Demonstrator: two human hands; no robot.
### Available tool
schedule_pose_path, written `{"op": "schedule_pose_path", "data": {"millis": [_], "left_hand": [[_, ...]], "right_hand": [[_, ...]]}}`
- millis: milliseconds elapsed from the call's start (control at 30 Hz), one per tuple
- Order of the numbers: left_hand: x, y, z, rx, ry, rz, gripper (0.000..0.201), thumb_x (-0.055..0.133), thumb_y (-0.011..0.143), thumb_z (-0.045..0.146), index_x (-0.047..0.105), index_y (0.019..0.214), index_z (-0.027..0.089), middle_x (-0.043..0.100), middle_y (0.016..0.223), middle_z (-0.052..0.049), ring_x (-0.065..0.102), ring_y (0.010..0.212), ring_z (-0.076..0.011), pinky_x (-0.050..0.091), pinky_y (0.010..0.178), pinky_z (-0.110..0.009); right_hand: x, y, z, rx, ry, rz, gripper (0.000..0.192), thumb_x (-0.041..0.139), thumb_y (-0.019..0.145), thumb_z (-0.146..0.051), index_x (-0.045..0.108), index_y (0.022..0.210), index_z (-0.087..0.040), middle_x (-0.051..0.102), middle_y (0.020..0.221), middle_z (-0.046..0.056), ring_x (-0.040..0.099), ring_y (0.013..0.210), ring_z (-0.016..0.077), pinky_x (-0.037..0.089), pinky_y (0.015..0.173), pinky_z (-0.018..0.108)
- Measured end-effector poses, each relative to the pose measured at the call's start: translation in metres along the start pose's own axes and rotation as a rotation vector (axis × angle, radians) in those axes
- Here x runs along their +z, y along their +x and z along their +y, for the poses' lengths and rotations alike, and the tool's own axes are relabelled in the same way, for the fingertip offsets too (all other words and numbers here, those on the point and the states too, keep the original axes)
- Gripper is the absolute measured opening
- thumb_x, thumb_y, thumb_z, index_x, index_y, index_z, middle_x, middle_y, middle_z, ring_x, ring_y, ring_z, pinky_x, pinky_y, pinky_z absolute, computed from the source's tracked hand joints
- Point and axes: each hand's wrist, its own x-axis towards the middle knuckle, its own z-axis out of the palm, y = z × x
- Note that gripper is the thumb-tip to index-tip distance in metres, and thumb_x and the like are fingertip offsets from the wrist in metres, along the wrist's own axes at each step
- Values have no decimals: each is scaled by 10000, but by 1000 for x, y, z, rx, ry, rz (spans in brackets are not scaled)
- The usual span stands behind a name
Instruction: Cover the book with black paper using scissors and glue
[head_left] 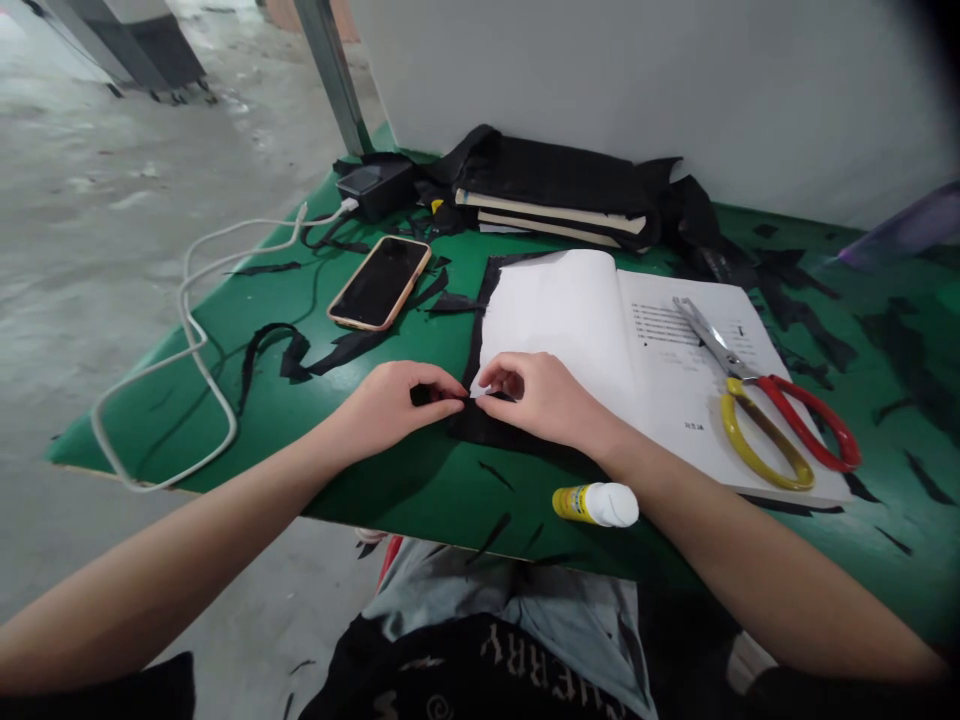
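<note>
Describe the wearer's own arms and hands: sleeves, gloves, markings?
Left hand and right hand: no gloves, rings, watch or cables visible. Forearms are bare, with black sleeves at the picture's bottom edge. The black shirt carries pale lettering.

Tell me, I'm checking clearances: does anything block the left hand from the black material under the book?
Nothing visible does: the left hand is at the edge of that black material, facing the right hand. The glue stick and scissors lie farther right.
</note>
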Motion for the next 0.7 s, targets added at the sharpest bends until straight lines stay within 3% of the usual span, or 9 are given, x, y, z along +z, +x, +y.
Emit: {"op": "schedule_pose_path", "data": {"millis": [500,700], "left_hand": [[6,4,-1,105,107,10,138,592,836,296,702,844,212,672,864,2,602,763,-138,434,686,-234],[8,5,-3,138,146,34,112,623,824,283,683,863,197,621,753,12,550,671,-123,416,626,-230]], "right_hand": [[0,-1,3,15,-47,35,130,572,755,-238,648,850,-192,637,739,-4,550,656,108,413,618,256],[1,-1,5,15,-145,19,151,550,727,-206,622,859,-195,642,742,-2,549,664,119,407,626,268]]}}
